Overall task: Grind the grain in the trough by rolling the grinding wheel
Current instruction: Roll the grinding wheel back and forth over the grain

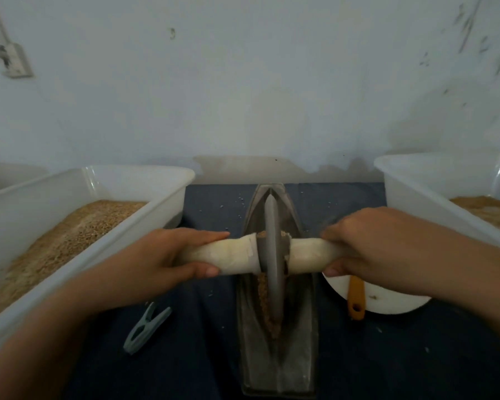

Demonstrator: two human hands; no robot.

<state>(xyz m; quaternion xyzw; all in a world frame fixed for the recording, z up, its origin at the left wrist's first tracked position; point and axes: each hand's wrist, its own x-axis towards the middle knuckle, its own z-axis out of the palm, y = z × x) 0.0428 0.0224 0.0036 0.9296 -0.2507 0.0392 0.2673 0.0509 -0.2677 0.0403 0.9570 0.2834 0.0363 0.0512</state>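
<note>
I see a white tub (168, 197) of grain at far left. My left hand (156, 252) curls round the cloth-wrapped handle (231, 255); the grinding wheel (272, 255) stands upright in the trough (298, 356) over crushed grain (264, 295); my right hand (370, 243) grips the handle's other end.

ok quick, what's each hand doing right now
Left hand: closed around the left end of the wrapped handle.
Right hand: closed around the right end of the same handle, grinding wheel between them.

Two bare forearms and hands (168, 252), sleeveless.
</note>
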